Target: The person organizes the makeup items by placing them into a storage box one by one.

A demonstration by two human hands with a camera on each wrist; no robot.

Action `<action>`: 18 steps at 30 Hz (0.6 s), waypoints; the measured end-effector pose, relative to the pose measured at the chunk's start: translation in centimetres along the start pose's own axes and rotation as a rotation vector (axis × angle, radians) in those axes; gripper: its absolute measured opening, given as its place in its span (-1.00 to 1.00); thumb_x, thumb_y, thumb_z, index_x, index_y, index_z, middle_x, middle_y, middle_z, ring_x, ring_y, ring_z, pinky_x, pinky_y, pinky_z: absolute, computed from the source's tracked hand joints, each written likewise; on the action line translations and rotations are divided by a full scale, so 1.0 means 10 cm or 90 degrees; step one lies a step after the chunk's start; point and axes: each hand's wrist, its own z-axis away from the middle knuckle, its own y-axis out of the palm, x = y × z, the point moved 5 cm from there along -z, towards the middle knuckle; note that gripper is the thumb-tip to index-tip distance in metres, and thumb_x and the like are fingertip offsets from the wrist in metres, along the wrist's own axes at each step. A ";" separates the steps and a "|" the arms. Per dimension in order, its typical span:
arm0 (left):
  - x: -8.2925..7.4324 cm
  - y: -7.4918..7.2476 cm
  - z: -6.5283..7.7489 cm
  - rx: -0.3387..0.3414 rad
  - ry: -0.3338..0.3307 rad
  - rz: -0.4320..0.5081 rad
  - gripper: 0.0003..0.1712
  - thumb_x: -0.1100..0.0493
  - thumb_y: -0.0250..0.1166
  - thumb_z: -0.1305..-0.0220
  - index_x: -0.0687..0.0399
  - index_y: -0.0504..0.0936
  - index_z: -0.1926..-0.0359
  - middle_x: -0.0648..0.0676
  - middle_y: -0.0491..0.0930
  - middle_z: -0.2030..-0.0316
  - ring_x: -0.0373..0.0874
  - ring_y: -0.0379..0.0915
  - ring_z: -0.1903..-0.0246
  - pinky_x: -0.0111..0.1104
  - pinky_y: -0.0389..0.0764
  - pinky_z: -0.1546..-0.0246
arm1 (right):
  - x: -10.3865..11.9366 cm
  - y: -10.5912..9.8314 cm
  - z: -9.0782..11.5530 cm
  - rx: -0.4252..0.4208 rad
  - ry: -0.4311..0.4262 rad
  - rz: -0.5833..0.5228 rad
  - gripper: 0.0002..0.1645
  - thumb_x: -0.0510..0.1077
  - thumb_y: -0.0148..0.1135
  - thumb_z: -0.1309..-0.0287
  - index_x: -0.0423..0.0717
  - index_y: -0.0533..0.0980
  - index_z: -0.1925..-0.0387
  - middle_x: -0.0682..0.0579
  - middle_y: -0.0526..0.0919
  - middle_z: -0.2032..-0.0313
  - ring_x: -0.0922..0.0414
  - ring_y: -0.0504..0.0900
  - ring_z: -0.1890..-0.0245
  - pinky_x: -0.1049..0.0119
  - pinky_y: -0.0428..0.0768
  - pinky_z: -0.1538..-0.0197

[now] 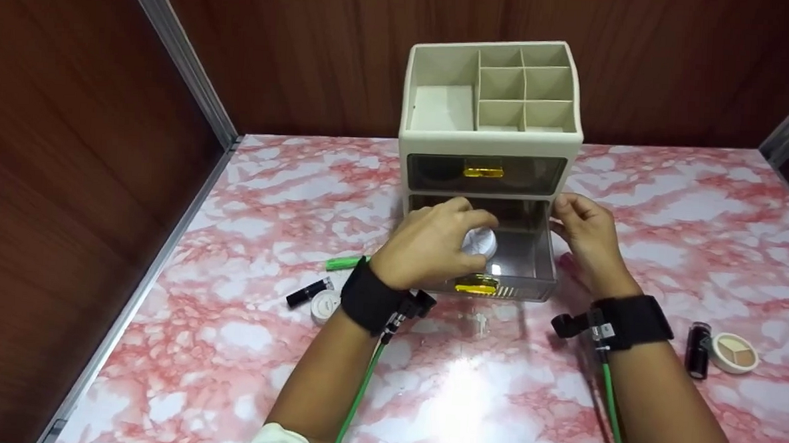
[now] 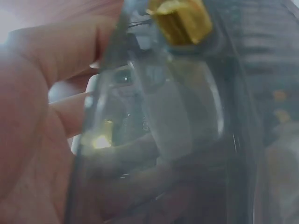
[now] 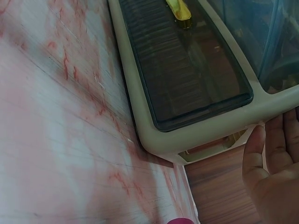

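Note:
A cream makeup organizer (image 1: 491,144) stands at the back of the table with its clear drawer (image 1: 523,254) pulled out. My left hand (image 1: 430,240) reaches over this drawer and grips a small round, silvery-white case (image 1: 481,244) between thumb and fingers. In the left wrist view, the drawer's clear front and gold handle (image 2: 182,21) cover part of the hand. On the organizer's right side, fingertips of my right hand (image 1: 587,233) rest against the wall beside the pulled-out drawer. The right wrist view shows the thumb and fingers (image 3: 254,156) touching the cream frame.
Above the open drawer is a closed dark drawer (image 1: 436,173); another closed drawer (image 3: 187,70) lies below. A green stick (image 1: 343,264), black tube (image 1: 308,292) and round white case (image 1: 324,305) lie left. Another black tube (image 1: 698,351) and a three-shade palette (image 1: 735,353) lie right.

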 end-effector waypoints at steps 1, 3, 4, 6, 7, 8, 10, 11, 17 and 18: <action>0.00 0.01 0.00 0.001 0.002 0.002 -0.50 -0.10 0.22 0.08 -0.28 0.50 0.01 -0.14 0.41 0.26 -0.30 0.32 0.44 -0.40 0.36 0.52 | 0.05 0.05 0.04 -0.003 -0.001 0.004 -0.65 -0.14 0.16 -0.09 -0.41 0.48 0.23 -0.16 0.56 0.27 0.02 0.52 0.19 0.26 0.50 0.13; 0.01 0.02 -0.01 0.002 0.007 0.009 -0.51 -0.10 0.22 0.07 -0.26 0.51 0.01 -0.14 0.41 0.26 -0.30 0.32 0.43 -0.40 0.36 0.51 | 0.13 0.14 0.10 -0.013 -0.002 0.027 -0.62 -0.11 0.18 -0.08 -0.41 0.48 0.23 -0.14 0.56 0.27 0.03 0.51 0.19 0.26 0.49 0.11; 0.02 0.03 -0.01 0.003 0.008 0.010 -0.52 -0.10 0.22 0.06 -0.26 0.51 0.01 -0.14 0.41 0.26 -0.30 0.33 0.43 -0.40 0.36 0.51 | 0.09 0.10 0.07 -0.012 -0.001 0.014 -0.63 -0.14 0.17 -0.09 -0.43 0.48 0.24 -0.15 0.56 0.28 0.02 0.52 0.20 0.26 0.50 0.12; 0.04 0.04 -0.01 0.007 0.006 0.008 -0.52 -0.10 0.22 0.06 -0.25 0.51 0.02 -0.15 0.41 0.24 -0.30 0.33 0.43 -0.41 0.36 0.50 | 0.00 0.02 0.01 -0.007 0.008 -0.003 -0.67 -0.17 0.16 -0.09 -0.42 0.48 0.24 -0.17 0.56 0.26 0.01 0.52 0.19 0.26 0.50 0.12; 0.05 0.05 -0.01 0.009 0.003 0.005 -0.53 -0.09 0.21 0.06 -0.25 0.51 0.02 -0.15 0.41 0.24 -0.30 0.34 0.44 -0.41 0.37 0.50 | -0.06 -0.03 -0.02 -0.004 0.007 -0.003 -0.68 -0.18 0.15 -0.10 -0.42 0.48 0.23 -0.19 0.56 0.25 0.00 0.52 0.18 0.25 0.50 0.12; 0.05 0.05 -0.01 0.010 0.001 0.002 -0.53 -0.09 0.21 0.05 -0.24 0.52 0.03 -0.15 0.41 0.23 -0.30 0.34 0.44 -0.40 0.37 0.50 | -0.11 -0.09 -0.06 0.001 0.007 -0.007 -0.68 -0.18 0.14 -0.11 -0.42 0.48 0.23 -0.20 0.56 0.24 -0.01 0.52 0.17 0.25 0.50 0.12; 0.06 0.06 -0.01 0.010 0.001 -0.008 -0.54 -0.10 0.21 0.05 -0.24 0.52 0.03 -0.17 0.41 0.23 -0.30 0.33 0.45 -0.40 0.37 0.52 | -0.18 -0.17 -0.12 0.000 0.008 -0.024 -0.71 -0.21 0.13 -0.11 -0.42 0.49 0.23 -0.22 0.55 0.22 -0.02 0.52 0.17 0.24 0.51 0.13; 0.06 0.06 -0.01 0.011 0.003 -0.010 -0.54 -0.10 0.21 0.05 -0.24 0.52 0.03 -0.17 0.42 0.22 -0.30 0.34 0.44 -0.40 0.37 0.52 | -0.14 -0.14 -0.09 -0.003 0.003 -0.012 -0.67 -0.18 0.14 -0.10 -0.42 0.48 0.22 -0.22 0.55 0.21 -0.02 0.52 0.16 0.23 0.50 0.12; 0.08 0.13 -0.02 0.054 0.012 0.005 -0.57 -0.11 0.19 -0.01 -0.30 0.52 0.02 -0.20 0.44 0.18 -0.30 0.35 0.32 -0.40 0.37 0.48 | 0.17 0.17 0.12 0.005 -0.004 -0.005 -0.64 -0.15 0.16 -0.09 -0.43 0.47 0.24 -0.16 0.56 0.26 0.03 0.52 0.20 0.24 0.49 0.10; 0.09 0.15 -0.02 0.066 0.012 0.010 -0.58 -0.11 0.19 -0.03 -0.32 0.52 0.02 -0.21 0.44 0.17 -0.30 0.35 0.29 -0.40 0.38 0.45 | 0.19 0.20 0.13 0.006 0.001 -0.013 -0.67 -0.16 0.16 -0.09 -0.42 0.48 0.26 -0.14 0.57 0.27 0.04 0.53 0.21 0.25 0.49 0.11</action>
